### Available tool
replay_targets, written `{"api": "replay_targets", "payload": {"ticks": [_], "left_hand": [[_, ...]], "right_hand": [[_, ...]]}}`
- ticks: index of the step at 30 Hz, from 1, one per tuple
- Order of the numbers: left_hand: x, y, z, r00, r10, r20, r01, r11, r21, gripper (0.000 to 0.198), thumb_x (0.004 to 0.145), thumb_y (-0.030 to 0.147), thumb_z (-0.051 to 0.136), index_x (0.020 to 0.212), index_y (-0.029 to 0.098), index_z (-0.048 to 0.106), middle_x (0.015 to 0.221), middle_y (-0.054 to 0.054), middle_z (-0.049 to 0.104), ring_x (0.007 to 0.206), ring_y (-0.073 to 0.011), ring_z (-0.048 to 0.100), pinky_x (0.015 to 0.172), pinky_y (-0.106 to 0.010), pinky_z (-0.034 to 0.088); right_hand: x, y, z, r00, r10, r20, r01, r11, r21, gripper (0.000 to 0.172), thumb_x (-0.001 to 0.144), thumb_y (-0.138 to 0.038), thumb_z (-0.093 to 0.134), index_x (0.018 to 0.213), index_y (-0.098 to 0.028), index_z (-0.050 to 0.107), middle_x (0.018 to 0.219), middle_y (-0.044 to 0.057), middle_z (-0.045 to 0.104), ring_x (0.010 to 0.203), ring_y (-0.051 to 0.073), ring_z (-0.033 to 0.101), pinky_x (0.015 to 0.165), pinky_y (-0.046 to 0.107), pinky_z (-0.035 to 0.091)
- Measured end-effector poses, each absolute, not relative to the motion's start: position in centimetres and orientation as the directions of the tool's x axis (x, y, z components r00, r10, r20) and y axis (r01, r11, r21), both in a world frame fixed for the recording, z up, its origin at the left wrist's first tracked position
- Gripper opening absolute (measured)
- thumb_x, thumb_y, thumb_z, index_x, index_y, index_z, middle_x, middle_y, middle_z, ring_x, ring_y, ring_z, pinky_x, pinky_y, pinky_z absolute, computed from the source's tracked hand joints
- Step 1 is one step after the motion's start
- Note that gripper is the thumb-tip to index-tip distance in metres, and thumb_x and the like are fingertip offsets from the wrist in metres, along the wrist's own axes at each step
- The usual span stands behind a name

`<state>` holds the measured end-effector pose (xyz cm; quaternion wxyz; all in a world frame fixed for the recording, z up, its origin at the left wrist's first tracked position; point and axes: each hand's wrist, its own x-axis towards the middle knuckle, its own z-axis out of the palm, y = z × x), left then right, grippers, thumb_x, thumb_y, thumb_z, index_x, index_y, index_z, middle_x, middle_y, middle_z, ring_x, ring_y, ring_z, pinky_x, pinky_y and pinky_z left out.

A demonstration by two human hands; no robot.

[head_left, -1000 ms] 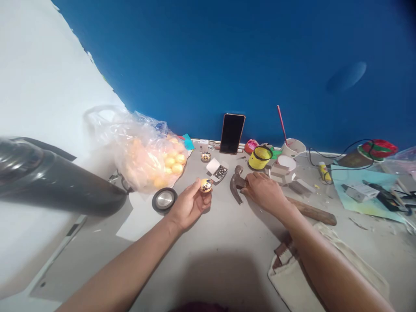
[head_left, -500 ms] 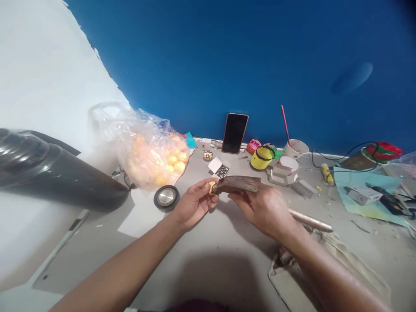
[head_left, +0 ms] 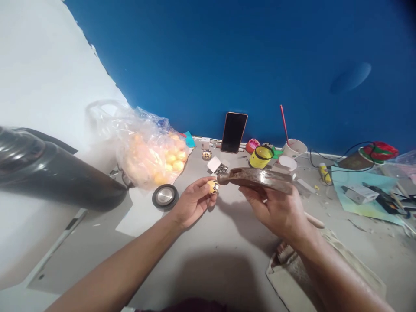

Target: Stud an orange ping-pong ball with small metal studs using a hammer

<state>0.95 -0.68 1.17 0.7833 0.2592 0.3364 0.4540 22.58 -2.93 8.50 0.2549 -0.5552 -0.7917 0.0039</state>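
Note:
My left hand (head_left: 195, 201) pinches a small orange-yellow ball (head_left: 212, 186) between thumb and fingers. Shiny metal tacks show on the ball's right side. In my right hand (head_left: 281, 212) is a claw hammer (head_left: 260, 177), gripped close under its worn metal head. The round striking face points left, just right of the ball, with a narrow gap between them. Part of the wooden handle emerges behind my right wrist. Beyond the ball sits an open small white box (head_left: 221, 168) of metal tacks, partly hidden by the hammer head.
A clear plastic bag (head_left: 146, 160) of orange balls stands at the left, near a dark round lid (head_left: 165, 197). A phone (head_left: 234, 132) leans on the blue wall. Right of it are a yellow cup (head_left: 261, 157) and a white cup (head_left: 295, 148). A cloth bag (head_left: 305, 273) lies front right.
My right hand has drawn the hammer back to the right and turned it, opening a gap from the ball. The tacks on the ball now show. My left hand stays nearly still.

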Motion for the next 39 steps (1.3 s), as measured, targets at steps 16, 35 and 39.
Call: {"api": "replay_targets", "payload": {"ticks": [16, 35, 39], "left_hand": [[1.04, -0.76, 0.90, 0.414, 0.871, -0.265, -0.613, 0.482, 0.626, 0.042, 0.084, 0.029, 0.078, 0.122, 0.013, 0.069, 0.082, -0.005, 0.062, 0.069, -0.0137, 0.057, 0.058, -0.024, 0.041], [1.05, -0.78, 0.66, 0.379, 0.878, -0.293, -0.598, 0.473, 0.647, 0.036, 0.087, 0.034, 0.074, 0.116, 0.013, 0.069, 0.079, -0.004, 0.057, 0.065, -0.0125, 0.053, 0.056, -0.023, 0.040], [1.07, -0.73, 0.64, 0.360, 0.884, -0.299, -0.600, 0.464, 0.651, 0.025, 0.089, 0.033, 0.072, 0.101, 0.012, 0.070, 0.084, -0.007, 0.062, 0.066, -0.0128, 0.053, 0.057, -0.024, 0.041]], "right_hand": [[22.69, -2.74, 8.00, -0.258, 0.857, 0.446, 0.883, 0.397, -0.251, 0.030, 0.094, -0.041, 0.058, 0.098, -0.022, 0.080, 0.073, 0.006, 0.077, 0.062, 0.021, 0.069, 0.057, 0.028, 0.045], [22.33, -2.74, 7.79, -0.270, 0.891, 0.365, 0.849, 0.399, -0.346, 0.028, 0.093, -0.041, 0.060, 0.105, -0.024, 0.079, 0.087, 0.005, 0.080, 0.069, 0.021, 0.073, 0.064, 0.028, 0.051], [22.16, -2.82, 7.79, -0.268, 0.856, 0.442, 0.814, 0.447, -0.372, 0.030, 0.096, -0.039, 0.056, 0.111, -0.025, 0.078, 0.095, 0.006, 0.081, 0.079, 0.021, 0.074, 0.069, 0.028, 0.052]]}}
